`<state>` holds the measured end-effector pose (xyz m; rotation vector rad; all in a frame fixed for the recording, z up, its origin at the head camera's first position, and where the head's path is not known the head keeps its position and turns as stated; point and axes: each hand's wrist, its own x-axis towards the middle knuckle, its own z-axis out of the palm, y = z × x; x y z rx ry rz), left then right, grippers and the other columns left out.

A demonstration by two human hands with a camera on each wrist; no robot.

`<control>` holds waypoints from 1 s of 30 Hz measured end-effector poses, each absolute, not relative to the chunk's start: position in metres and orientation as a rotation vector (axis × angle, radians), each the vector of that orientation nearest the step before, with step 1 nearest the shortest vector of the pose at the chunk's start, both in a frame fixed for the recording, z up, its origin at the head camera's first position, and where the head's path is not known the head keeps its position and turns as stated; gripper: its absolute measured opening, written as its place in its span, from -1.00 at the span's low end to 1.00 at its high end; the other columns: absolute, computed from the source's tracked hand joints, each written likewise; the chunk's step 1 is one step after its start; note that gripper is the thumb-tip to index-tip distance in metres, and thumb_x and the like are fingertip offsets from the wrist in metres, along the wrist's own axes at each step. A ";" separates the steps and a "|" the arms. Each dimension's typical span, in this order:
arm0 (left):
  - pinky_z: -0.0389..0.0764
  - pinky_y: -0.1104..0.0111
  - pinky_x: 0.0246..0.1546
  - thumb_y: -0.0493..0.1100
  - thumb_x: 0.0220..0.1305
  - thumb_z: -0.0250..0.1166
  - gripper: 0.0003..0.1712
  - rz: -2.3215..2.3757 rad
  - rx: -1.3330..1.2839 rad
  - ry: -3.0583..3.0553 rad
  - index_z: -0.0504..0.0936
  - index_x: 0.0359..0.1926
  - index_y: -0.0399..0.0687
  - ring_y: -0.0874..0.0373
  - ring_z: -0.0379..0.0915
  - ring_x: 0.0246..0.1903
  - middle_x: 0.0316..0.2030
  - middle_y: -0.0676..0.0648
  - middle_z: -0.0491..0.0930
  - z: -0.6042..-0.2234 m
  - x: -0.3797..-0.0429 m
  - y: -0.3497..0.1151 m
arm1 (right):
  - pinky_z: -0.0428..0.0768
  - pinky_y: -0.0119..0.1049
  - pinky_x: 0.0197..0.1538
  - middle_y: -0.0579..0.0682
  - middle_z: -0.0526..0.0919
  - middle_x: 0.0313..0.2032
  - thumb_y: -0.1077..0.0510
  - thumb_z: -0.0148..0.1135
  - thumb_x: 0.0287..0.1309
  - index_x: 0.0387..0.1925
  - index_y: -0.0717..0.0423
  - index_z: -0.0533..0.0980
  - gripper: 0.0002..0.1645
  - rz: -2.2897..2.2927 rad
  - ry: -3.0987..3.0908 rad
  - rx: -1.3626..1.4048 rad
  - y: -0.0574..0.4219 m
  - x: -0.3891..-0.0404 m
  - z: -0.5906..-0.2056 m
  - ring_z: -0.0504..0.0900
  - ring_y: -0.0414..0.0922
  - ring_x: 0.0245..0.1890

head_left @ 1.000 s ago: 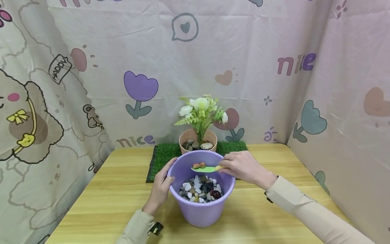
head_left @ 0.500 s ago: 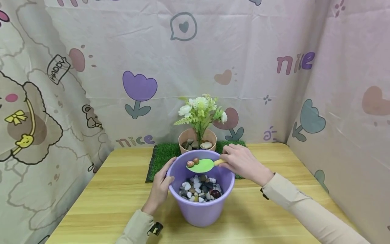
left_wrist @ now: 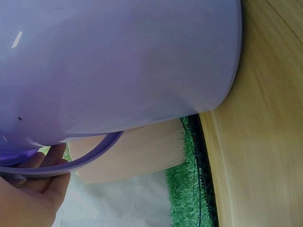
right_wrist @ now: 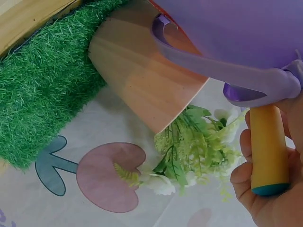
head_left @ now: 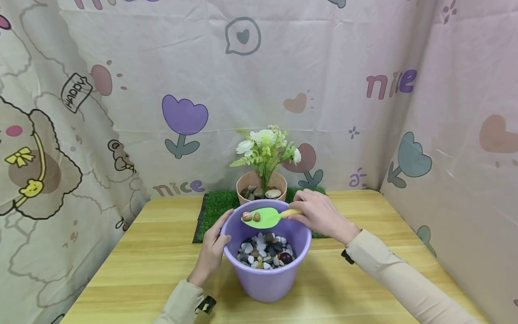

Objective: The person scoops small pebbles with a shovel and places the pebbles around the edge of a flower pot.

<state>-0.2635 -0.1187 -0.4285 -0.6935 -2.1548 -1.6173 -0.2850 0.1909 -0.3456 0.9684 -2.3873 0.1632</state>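
Note:
A purple bucket (head_left: pixel 267 284) stands upright on the table, with mixed pebbles (head_left: pixel 259 253) and a dark red round piece (head_left: pixel 285 258) at its bottom. At the bucket's left rim, my left hand (head_left: pixel 212 248) grips it; the left wrist view has the fingers curled about the bucket's purple handle (left_wrist: pixel 97 153). Over the bucket's opening, a small green trowel (head_left: pixel 268 219) lies roughly level, bearing two reddish-brown stones (head_left: pixel 247 216) near its tip. My right hand (head_left: pixel 321 217) holds the trowel by its yellow handle (right_wrist: pixel 270 146).
Just behind the bucket, a peach flowerpot (head_left: pixel 241 183) with white flowers (head_left: pixel 266 138) and stones sits on an artificial grass mat (head_left: pixel 218 204). Wooden tabletop (head_left: pixel 158 252) extends on both sides. Printed cloth (head_left: pixel 251 90) hangs behind and at the sides.
The trowel has shifted left over the bucket and its blade has turned to show more of its green face. Both stones have stayed on it. My left hand has kept its place.

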 end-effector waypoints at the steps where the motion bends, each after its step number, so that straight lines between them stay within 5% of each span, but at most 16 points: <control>1: 0.54 0.42 0.04 -0.41 0.09 -0.03 -0.24 -1.618 -0.694 -2.156 0.32 0.41 -0.21 -0.13 0.48 0.16 0.33 -0.24 0.39 -0.428 -0.263 -0.119 | 0.37 -0.39 -0.36 -0.23 0.52 -0.38 -0.09 0.39 0.09 -0.22 -0.12 0.75 -0.75 0.164 -2.390 0.967 0.191 -0.285 -0.346 0.37 -0.26 -0.39; 30: 0.52 0.41 0.07 -0.41 0.09 -0.02 -0.24 -1.623 -0.686 -2.155 0.34 0.40 -0.16 -0.11 0.46 0.18 0.33 -0.22 0.40 -0.428 -0.263 -0.118 | 0.42 -0.43 -0.46 -0.20 0.59 -0.36 -0.05 0.49 -0.05 -0.30 -0.08 0.73 -0.76 0.233 -2.278 0.934 0.202 -0.286 -0.337 0.48 -0.27 -0.42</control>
